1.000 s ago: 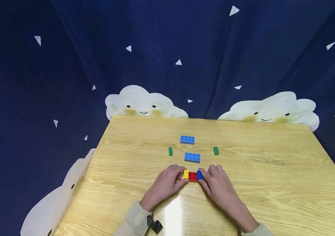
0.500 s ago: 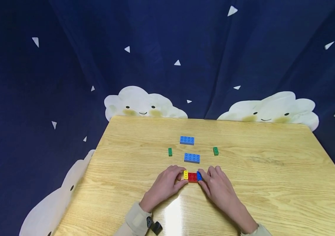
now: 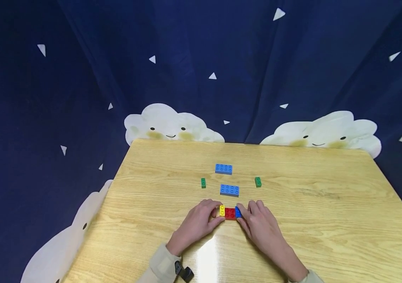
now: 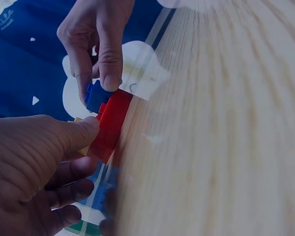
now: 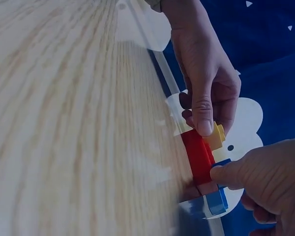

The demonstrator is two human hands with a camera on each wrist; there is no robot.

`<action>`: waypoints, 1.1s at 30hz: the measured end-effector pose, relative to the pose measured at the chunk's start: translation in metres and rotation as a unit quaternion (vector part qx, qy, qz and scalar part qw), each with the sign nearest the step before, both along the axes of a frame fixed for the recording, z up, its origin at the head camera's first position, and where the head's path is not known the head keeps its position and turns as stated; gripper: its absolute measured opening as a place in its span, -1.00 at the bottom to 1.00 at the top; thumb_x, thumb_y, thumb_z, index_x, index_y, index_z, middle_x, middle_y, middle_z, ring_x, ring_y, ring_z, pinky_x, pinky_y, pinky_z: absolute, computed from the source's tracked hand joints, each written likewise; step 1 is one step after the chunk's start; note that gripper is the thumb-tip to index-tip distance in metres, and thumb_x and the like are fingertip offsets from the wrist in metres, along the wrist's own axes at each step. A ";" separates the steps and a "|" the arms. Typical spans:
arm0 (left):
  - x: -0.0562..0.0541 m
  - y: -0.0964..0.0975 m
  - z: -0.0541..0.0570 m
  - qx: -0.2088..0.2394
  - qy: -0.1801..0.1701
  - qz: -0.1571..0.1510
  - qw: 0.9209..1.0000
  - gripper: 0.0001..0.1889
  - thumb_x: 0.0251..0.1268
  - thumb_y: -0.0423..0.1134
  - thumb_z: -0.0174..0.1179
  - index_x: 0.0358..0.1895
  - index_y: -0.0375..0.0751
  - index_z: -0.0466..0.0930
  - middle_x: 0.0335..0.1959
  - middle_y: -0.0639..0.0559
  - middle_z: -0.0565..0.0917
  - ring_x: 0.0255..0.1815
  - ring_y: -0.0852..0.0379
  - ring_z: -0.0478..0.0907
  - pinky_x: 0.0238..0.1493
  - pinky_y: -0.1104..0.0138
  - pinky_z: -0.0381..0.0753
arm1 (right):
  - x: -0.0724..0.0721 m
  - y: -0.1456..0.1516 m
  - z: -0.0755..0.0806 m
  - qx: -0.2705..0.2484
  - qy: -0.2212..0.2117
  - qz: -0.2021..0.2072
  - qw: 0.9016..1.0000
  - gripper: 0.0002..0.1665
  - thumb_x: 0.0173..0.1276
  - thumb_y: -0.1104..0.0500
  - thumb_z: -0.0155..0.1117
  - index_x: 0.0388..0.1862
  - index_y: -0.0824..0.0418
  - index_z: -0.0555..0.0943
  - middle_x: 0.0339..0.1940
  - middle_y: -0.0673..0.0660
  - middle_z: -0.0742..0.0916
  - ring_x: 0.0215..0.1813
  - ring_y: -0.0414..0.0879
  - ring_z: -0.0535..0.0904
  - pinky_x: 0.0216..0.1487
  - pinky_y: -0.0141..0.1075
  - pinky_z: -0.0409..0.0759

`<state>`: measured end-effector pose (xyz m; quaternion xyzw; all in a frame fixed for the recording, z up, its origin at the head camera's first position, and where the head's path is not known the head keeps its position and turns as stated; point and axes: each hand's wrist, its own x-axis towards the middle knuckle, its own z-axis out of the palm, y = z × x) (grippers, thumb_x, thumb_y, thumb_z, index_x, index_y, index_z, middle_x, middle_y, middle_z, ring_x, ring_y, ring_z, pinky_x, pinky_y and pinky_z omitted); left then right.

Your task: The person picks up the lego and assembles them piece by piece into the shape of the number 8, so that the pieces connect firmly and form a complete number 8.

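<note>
A red brick (image 3: 230, 214) lies on the table near its front, with a small yellow brick (image 3: 222, 211) on its left end and a small blue brick (image 3: 238, 212) on its right end. My left hand (image 3: 199, 221) pinches the yellow brick between thumb and fingers. On the other side, my right hand (image 3: 262, 226) pinches the small blue brick. In the left wrist view, the red brick (image 4: 111, 127) stands below both small bricks, studs toward them. The right wrist view shows the yellow brick (image 5: 216, 138) under the left thumb. Fingertips partly cover both small bricks.
Two larger blue bricks, one nearer (image 3: 229, 190) and one farther (image 3: 224, 169), lie beyond the hands. A small green brick (image 3: 203, 183) is at their left, another green brick (image 3: 258, 182) at their right. The wooden table (image 3: 328, 220) ends at a dark blue curtain (image 3: 187, 47).
</note>
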<state>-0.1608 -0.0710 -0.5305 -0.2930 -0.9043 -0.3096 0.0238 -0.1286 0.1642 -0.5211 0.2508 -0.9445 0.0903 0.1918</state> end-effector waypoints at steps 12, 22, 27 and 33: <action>-0.004 0.001 -0.002 0.022 -0.012 -0.001 1.000 -0.60 0.42 -0.07 0.39 0.19 -0.19 0.65 -0.33 0.11 0.59 -0.35 0.31 0.39 -0.28 0.46 0.47 | -0.008 0.011 -0.019 -0.184 -0.105 -0.005 0.977 -0.50 0.31 0.11 0.57 0.23 0.14 0.74 -0.38 -0.10 0.41 -0.27 -0.22 0.25 -0.35 -0.40 0.29; -0.010 -0.002 0.000 0.048 -0.050 -0.014 0.998 -0.56 0.48 -0.10 0.34 0.30 -0.20 0.59 -0.34 0.19 0.59 -0.38 0.28 0.45 -0.19 0.43 0.50 | -0.018 0.016 -0.025 -0.246 -0.148 0.020 0.958 -0.57 0.39 0.11 0.51 0.20 0.14 0.70 -0.43 -0.08 0.47 -0.26 -0.21 0.31 -0.27 -0.36 0.27; -0.014 -0.005 0.000 0.072 -0.081 -0.035 0.993 -0.53 0.49 -0.23 0.25 0.39 -0.25 0.52 -0.35 0.22 0.55 -0.40 0.34 0.45 -0.26 0.48 0.49 | -0.019 0.020 -0.029 -0.252 -0.169 0.020 0.953 -0.57 0.40 0.11 0.49 0.21 0.15 0.69 -0.41 -0.06 0.49 -0.27 -0.21 0.33 -0.29 -0.37 0.29; -0.021 -0.004 0.001 0.071 -0.080 -0.025 0.994 -0.55 0.52 -0.35 0.15 0.42 -0.28 0.48 -0.40 0.18 0.50 -0.44 0.35 0.39 -0.30 0.45 0.46 | -0.018 0.023 -0.032 -0.255 -0.177 0.019 0.950 -0.53 0.44 0.08 0.46 0.26 0.21 0.68 -0.39 -0.06 0.50 -0.24 -0.22 0.32 -0.27 -0.36 0.31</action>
